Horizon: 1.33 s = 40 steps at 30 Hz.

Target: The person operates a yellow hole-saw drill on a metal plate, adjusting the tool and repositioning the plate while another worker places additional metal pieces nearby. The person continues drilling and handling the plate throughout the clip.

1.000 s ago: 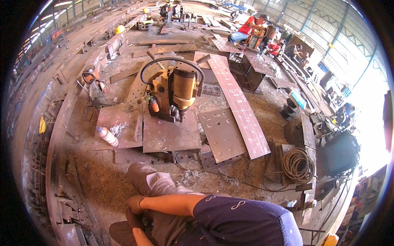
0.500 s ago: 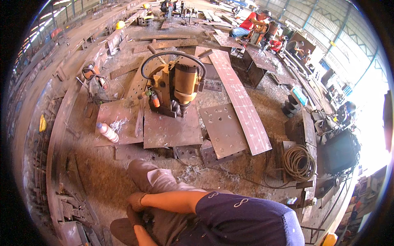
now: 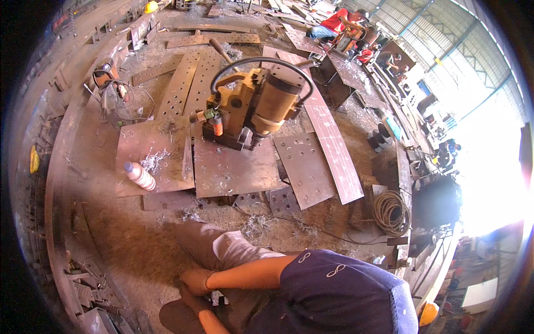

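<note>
My right hand (image 3: 196, 281) and my left hand (image 3: 192, 301), both in what look like brown gloves, rest together between my knees. The right lies over or against the left, and their fingers are mostly hidden; I can make out no object in them. Beyond my knee (image 3: 203, 242), a yellow magnetic drill (image 3: 275, 103) with a black looped hose stands on a steel plate (image 3: 236, 175). A small orange cylinder (image 3: 218, 126) is at its left side. Neither hand touches the drill. A pale plastic bottle (image 3: 139, 176) stands on a neighbouring plate to the left.
Drilled steel plates (image 3: 306, 170) and a long marked strip (image 3: 334, 150) lie right of the drill. A coiled hose (image 3: 391, 214) lies farther right. An orange power tool (image 3: 105, 73) with cables sits back left. A co-worker in red (image 3: 336, 28) bends over a machine at the back.
My view has tilted and shifted, so the drill now appears farther right and leaning. My hands stay together between my knees. The drill remains on its plate.
</note>
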Motion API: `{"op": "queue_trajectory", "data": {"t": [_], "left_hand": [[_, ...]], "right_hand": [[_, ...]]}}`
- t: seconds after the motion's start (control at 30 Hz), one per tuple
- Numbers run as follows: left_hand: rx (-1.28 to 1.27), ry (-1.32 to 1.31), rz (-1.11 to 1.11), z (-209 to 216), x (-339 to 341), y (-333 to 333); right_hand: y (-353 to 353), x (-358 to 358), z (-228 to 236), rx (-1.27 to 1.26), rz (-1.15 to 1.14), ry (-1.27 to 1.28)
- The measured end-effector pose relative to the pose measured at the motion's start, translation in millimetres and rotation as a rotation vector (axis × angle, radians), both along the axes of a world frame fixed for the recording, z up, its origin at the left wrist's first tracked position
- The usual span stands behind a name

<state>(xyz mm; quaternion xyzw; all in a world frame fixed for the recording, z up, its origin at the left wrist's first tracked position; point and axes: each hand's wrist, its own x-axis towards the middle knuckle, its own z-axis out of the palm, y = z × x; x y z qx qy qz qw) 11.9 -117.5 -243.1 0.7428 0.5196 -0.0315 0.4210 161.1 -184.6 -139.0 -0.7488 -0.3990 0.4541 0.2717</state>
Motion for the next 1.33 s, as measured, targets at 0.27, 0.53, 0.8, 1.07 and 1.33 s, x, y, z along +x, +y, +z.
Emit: {"op": "queue_trajectory", "data": {"t": [0.27, 0.53, 0.8, 1.07, 1.33], "left_hand": [[0.303, 0.085, -0.222, -13.0, 4.9, 24.0], [-0.265, -0.249, 0.397, 183.1, 51.2, 235.3], [-0.346, 0.478, -0.173, 275.9, 41.7, 382.1], [-0.494, 0.287, -0.442, 295.1, 90.4, 404.3], [-0.528, 0.001, -0.501, 376.3, 137.7, 364.4]], "right_hand": [[35.7, 14.3, 16.9, -0.232, -0.131, 0.161], [83.2, 29.1, 90.5, -0.041, -0.367, 0.212], [124.1, 98.0, 182.7, -0.019, -0.713, 0.099], [-49.5, -0.3, 224.5, -0.380, -1.365, 0.088], [-128.9, -340.4, 337.1, -1.031, -1.445, 0.441]]}}
